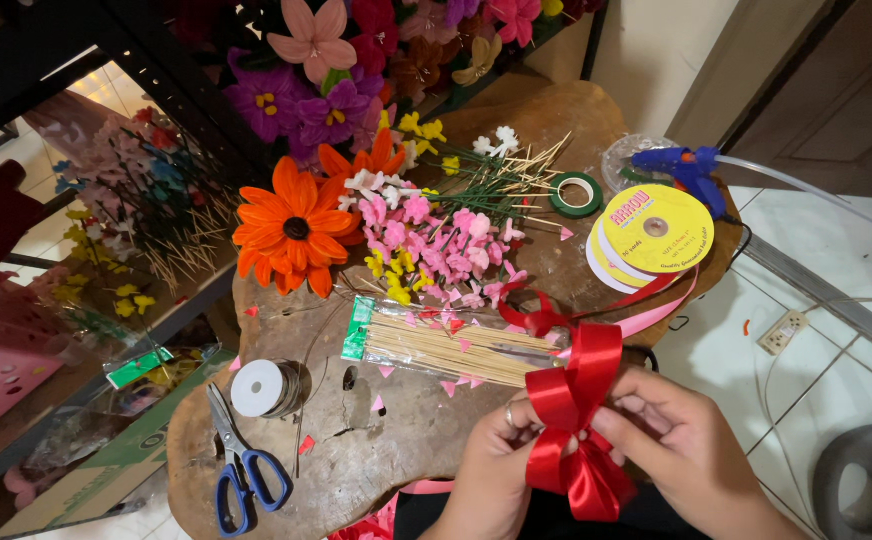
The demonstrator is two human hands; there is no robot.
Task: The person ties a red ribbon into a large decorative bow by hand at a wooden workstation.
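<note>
A red satin ribbon bow point(576, 420) with several loops is pinched at its knot between both hands near the front edge of the wooden slab table point(396, 450). My left hand point(496, 465), with a ring on one finger, grips the bow's left side. My right hand point(681, 440) grips the right side, thumb and forefinger at the knot. A red ribbon tail point(596, 310) runs from the bow up toward the yellow ribbon spools point(656, 230).
A pack of bamboo skewers point(446, 350) lies just behind the bow. Blue-handled scissors point(241, 465) and a wire spool point(266, 388) lie at the left. Handmade flowers: orange point(294, 225), pink point(436, 245). Green floral tape point(576, 194) and a blue glue gun point(686, 170) lie far right.
</note>
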